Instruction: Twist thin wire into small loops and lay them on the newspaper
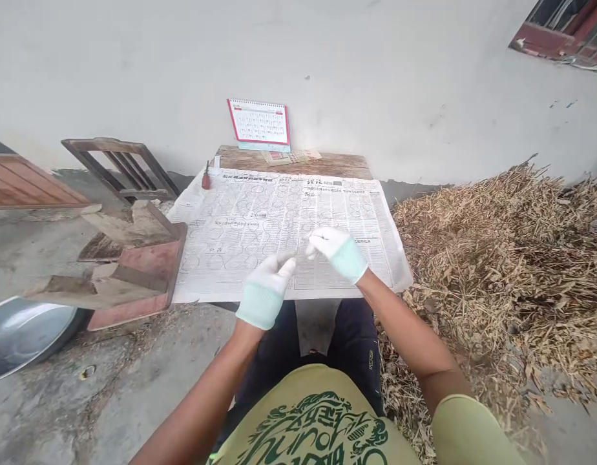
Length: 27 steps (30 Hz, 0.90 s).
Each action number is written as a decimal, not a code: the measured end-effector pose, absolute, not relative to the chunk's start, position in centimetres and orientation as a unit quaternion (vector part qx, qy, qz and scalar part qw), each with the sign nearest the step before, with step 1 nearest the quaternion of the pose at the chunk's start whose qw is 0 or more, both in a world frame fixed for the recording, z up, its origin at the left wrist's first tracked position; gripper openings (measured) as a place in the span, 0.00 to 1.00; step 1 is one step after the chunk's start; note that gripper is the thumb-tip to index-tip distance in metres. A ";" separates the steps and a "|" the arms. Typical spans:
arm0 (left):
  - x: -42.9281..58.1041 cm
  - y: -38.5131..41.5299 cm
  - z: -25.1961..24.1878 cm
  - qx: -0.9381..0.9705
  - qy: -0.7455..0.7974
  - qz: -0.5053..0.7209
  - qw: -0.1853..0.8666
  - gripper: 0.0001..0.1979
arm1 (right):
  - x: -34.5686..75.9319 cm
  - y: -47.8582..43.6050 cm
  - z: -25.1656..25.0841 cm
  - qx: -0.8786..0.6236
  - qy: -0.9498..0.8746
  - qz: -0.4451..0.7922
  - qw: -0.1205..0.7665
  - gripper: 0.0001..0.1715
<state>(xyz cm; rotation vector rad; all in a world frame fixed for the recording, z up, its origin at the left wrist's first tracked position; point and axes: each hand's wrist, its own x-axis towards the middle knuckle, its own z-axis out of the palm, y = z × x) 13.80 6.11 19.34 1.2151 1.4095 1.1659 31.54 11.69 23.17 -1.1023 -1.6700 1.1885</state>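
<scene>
Some newspaper (283, 223) lies spread beneath the right hand (326, 244).

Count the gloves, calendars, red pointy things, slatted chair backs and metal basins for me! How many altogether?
Gloves: 2 (left hand, right hand)
Calendar: 1
Red pointy thing: 1
Slatted chair back: 1
Metal basin, partly in view: 1
Total: 6
</scene>
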 end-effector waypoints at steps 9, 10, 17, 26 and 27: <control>12.7 5.3 18.7 0.425 0.520 0.511 0.536 0.23 | 27.9 8.8 20.7 -0.462 -0.592 0.554 0.358 0.29; 12.6 5.1 18.6 0.421 0.520 0.511 0.540 0.22 | 27.8 8.7 20.5 -0.462 -0.593 0.559 0.350 0.30; 12.6 4.1 17.6 0.400 0.493 0.541 0.551 0.14 | 27.1 7.5 19.9 -0.470 -0.573 0.578 0.341 0.29; 11.9 4.0 16.5 0.401 0.500 0.540 0.546 0.14 | 27.5 6.6 18.9 -0.506 -0.607 0.519 0.325 0.22; 11.8 4.0 16.5 0.411 0.507 0.531 0.541 0.15 | 27.6 6.6 19.0 -0.517 -0.616 0.496 0.328 0.20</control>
